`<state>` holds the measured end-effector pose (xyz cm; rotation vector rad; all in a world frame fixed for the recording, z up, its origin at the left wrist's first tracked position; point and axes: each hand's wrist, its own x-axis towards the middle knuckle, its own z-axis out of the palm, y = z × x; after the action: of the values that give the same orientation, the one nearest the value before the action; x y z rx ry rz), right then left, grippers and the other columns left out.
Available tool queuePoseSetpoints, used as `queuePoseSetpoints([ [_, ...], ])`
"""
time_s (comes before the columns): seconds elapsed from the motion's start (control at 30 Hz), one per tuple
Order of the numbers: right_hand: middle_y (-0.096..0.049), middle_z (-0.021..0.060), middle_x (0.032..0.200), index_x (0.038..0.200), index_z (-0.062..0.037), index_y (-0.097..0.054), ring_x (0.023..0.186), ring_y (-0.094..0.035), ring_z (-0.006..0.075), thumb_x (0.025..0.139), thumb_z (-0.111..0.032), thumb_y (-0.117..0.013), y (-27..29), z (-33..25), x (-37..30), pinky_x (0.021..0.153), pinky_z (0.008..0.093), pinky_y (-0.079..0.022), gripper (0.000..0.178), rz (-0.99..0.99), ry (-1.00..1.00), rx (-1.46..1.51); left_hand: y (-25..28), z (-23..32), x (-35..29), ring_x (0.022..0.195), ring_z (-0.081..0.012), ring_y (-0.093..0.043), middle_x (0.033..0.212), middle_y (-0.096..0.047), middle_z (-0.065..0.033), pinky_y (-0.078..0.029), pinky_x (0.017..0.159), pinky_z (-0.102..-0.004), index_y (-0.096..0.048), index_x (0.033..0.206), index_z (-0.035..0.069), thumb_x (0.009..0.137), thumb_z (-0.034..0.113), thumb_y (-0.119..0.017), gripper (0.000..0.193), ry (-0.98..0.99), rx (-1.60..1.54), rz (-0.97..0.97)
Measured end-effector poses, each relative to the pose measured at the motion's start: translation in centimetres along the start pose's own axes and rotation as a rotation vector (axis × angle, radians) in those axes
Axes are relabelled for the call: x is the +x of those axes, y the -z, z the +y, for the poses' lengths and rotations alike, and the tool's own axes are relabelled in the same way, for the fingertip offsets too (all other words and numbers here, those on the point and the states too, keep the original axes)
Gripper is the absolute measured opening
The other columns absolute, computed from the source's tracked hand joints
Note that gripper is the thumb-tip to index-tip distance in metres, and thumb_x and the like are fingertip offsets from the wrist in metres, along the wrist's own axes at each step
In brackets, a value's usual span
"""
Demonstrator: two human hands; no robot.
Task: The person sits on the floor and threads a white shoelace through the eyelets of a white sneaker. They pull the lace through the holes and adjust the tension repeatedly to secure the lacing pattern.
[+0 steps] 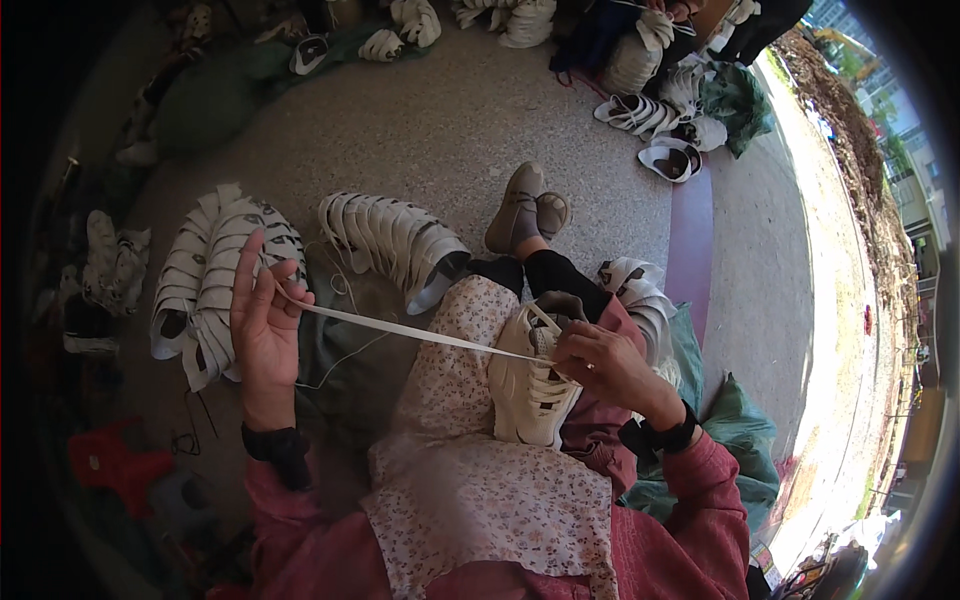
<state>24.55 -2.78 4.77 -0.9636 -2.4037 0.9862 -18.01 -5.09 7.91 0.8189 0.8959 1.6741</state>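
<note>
A cream sneaker (522, 402) rests on my lap, its toe toward me and its laces partly threaded. A flat white shoelace (410, 331) runs taut from the shoe across to the left. My left hand (266, 330) is raised, pinching the lace between thumb and fingers, with the index finger pointing up. At the shoe's eyelets my right hand (608, 368) has its fingers closed on the lace close to the upper; its fingertips partly hide that spot. A floral apron (490, 490) covers my lap beneath the shoe.
Stacked shoe uppers (225, 270) lie on the floor at left, with another row (392, 240) ahead of my knees. More uppers (640, 295) sit beside my right leg, near green sacks (742, 430). A red stool (115, 465) stands at lower left. Another person's hands (680, 8) show at the top.
</note>
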Motion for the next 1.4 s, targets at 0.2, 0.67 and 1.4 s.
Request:
queuePoseSetpoints([
  [0.2, -0.067, 0.0089, 0.093, 0.104, -0.0032, -0.065, 0.083, -0.067, 0.0242, 0.093, -0.009, -0.066, -0.5, 0.2, 0.6, 0.073, 0.0349, -0.053, 0.012, -0.070, -0.103, 0.103, 1.8, -1.7, 0.5, 0.072, -0.0074, -0.063, 0.102, -0.073, -0.0098, -0.046, 0.055, -0.0199, -0.046, 0.144, -0.003, 0.099, 0.017, -0.068, 0.054, 0.291, -0.024, 0.009],
  [0.67, -0.066, 0.0066, 0.090, 0.095, -0.0009, -0.073, 0.086, -0.063, 0.0185, 0.083, -0.006, -0.075, -0.6, 2.8, 3.8, 0.079, 0.0315, -0.050, 0.013, -0.148, -0.149, 0.203, -10.1, -12.7, -4.1, 0.067, -0.0166, -0.067, 0.078, -0.071, -0.0117, -0.051, 0.062, -0.0330, -0.069, 0.104, 0.002, 0.097, 0.011, -0.062, 0.014, 0.099, 0.867, -0.655],
  [1.4, -0.064, 0.0009, 0.089, 0.094, -0.0007, -0.072, 0.085, -0.060, 0.0103, 0.081, 0.005, -0.075, -2.2, 4.3, 3.4, 0.077, 0.0265, -0.048, 0.014, -0.075, -0.134, 0.527, -12.1, -15.9, -3.8, 0.066, -0.0181, -0.064, 0.070, -0.065, -0.0086, -0.049, 0.062, -0.0373, -0.063, 0.089, 0.000, 0.093, 0.017, -0.062, 0.017, 0.148, 1.062, -0.706],
])
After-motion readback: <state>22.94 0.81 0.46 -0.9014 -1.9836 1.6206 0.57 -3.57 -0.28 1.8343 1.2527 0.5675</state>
